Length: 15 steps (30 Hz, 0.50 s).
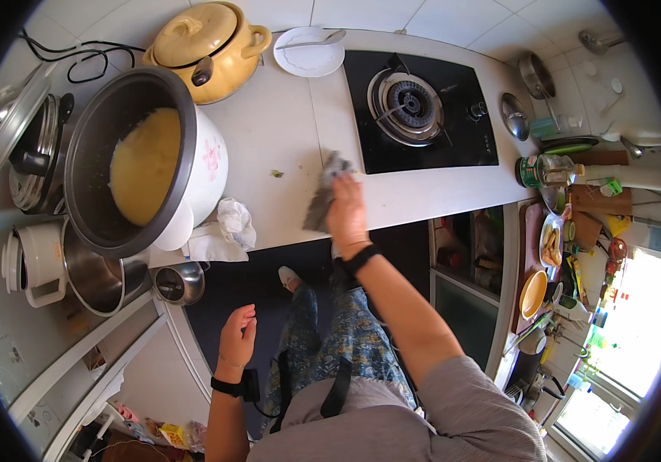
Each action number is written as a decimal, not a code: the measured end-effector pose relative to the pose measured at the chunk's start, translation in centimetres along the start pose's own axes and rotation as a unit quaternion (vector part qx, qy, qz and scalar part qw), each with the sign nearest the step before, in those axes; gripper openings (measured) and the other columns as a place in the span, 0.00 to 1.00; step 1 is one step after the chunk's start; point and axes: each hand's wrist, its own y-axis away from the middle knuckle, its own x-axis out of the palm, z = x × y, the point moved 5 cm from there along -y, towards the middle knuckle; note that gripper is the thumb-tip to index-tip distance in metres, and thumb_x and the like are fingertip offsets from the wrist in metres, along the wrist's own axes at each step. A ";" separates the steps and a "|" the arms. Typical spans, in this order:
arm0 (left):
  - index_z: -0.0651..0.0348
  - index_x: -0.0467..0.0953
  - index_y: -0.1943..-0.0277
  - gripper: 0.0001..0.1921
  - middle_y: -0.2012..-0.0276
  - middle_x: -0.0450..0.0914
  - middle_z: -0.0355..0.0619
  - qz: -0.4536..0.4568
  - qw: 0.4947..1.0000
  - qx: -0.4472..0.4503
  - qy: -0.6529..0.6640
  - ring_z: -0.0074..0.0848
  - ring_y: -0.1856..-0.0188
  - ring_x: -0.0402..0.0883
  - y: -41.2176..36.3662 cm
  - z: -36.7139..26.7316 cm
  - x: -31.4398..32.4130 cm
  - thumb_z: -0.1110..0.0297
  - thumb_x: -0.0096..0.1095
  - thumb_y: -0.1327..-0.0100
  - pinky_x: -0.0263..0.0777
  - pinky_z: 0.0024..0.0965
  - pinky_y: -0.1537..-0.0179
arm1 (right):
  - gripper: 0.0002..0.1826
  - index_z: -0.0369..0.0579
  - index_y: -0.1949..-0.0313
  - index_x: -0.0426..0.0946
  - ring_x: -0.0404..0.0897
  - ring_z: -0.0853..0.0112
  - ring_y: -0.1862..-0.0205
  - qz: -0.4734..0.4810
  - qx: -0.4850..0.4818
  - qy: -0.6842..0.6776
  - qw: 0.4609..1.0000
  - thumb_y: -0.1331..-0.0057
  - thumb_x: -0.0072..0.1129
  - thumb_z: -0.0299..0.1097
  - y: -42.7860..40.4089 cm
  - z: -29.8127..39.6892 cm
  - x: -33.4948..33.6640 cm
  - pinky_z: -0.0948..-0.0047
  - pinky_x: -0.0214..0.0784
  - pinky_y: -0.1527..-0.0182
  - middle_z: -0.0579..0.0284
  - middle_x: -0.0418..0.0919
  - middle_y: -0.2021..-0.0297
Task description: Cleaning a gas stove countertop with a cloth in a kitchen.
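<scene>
My right hand (348, 213) presses a grey cloth (320, 202) onto the white countertop (284, 133), just left of the black gas stove (463, 121). The cloth lies partly under my fingers and reaches toward the counter's front edge. A small green food scrap (277, 173) and some specks lie on the counter to the left of the cloth. Away from the counter, my left hand (238, 335) hangs over the floor with its fingers loosely curled and nothing visible in it.
At the left stands a large white pot (206, 156) holding yellowish liquid, with a crumpled white cloth (232, 231) beside it. A yellow lidded casserole (209, 58) and a white plate (307, 52) with a spoon stand along the back. An oil bottle (544, 171) lies right of the stove.
</scene>
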 end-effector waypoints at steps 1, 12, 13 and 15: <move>0.63 0.73 0.48 0.13 0.57 0.80 0.50 -0.002 1.000 0.000 0.003 0.31 0.55 0.80 0.3 0.7 -0.5 0.76 0.55 0.36 0.73 0.29 0.54 | 0.21 0.35 0.49 0.72 0.64 0.57 0.37 -0.012 -0.013 0.043 0.999 0.44 0.47 0.21 -0.1 -1.1 -1.6 0.60 0.51 0.34 0.50 0.71 0.45; 0.63 0.73 0.48 0.14 0.57 0.80 0.50 -0.003 0.999 -0.030 0.012 0.32 0.56 0.81 1.1 3.0 0.0 0.76 0.55 0.37 0.74 0.29 0.54 | 0.14 0.37 0.59 0.73 0.69 0.57 0.56 0.007 -0.089 0.124 0.988 0.47 0.49 0.21 -0.9 -2.6 -2.9 0.62 0.64 0.52 0.53 0.75 0.61; 0.63 0.73 0.48 0.14 0.57 0.80 0.50 -0.005 0.999 -0.028 0.015 0.32 0.56 0.81 1.0 3.1 0.1 0.76 0.55 0.37 0.74 0.29 0.54 | 0.17 0.36 0.57 0.73 0.69 0.56 0.55 0.014 -0.102 0.076 0.992 0.48 0.50 0.21 0.1 -2.7 -2.9 0.61 0.64 0.51 0.49 0.75 0.57; 0.63 0.73 0.48 0.13 0.58 0.80 0.48 -0.010 1.000 -0.012 0.011 0.29 0.56 0.81 1.1 3.3 0.4 0.76 0.55 0.36 0.74 0.27 0.54 | 0.20 0.35 0.53 0.72 0.69 0.56 0.54 0.033 -0.130 0.086 0.987 0.49 0.50 0.21 2.8 -2.2 -2.8 0.61 0.64 0.49 0.46 0.74 0.51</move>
